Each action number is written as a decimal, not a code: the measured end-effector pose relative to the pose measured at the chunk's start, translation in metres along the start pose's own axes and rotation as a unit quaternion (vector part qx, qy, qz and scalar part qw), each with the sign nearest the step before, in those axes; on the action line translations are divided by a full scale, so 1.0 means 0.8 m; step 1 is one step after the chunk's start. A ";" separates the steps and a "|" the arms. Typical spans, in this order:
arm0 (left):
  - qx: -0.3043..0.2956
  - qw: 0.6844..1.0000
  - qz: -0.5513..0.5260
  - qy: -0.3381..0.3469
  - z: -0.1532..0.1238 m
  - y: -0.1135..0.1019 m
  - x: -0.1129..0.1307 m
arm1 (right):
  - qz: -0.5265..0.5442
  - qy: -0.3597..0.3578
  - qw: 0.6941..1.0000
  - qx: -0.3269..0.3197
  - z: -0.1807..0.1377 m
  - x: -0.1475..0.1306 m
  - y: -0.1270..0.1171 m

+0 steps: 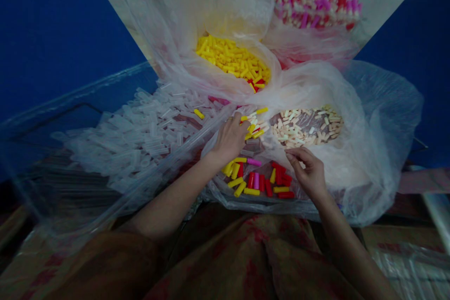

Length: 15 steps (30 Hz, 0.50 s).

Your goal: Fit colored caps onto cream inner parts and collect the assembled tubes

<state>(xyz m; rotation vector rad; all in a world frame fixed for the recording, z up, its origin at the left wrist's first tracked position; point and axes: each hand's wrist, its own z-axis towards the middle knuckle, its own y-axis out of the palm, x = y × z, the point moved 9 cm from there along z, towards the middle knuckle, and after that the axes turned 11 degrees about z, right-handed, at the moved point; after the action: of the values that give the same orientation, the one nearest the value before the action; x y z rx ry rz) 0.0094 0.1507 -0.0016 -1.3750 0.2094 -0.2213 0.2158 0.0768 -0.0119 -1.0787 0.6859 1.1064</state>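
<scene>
A heap of clear plastic tubes (140, 129) fills the transparent bag on the left. Behind it an open bag (168, 33) holds yellow caps (232, 58). At the far right another bag is piled with red, pink and white caps (316, 2). Nearer, cream-coloured caps (305, 129) lie in a bag of their own. Blue walls (52, 23) stand on both sides
</scene>
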 end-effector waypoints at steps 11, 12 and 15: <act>-0.088 0.992 0.010 -0.089 0.004 0.043 0.002 | -0.020 -0.063 0.995 -0.072 0.049 -0.038 0.057; -0.084 0.992 0.006 -0.095 0.002 0.044 0.000 | -0.019 -0.064 0.995 -0.071 0.052 -0.037 0.060; -0.049 0.994 -0.011 -0.094 -0.005 0.034 -0.005 | -0.026 -0.065 0.996 -0.059 0.060 -0.027 0.066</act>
<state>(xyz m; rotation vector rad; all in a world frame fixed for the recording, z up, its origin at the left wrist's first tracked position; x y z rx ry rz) 0.0052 0.1527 -0.0288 -1.4874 0.0497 -0.1003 0.1560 0.1170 0.0064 -1.1077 0.4924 1.1736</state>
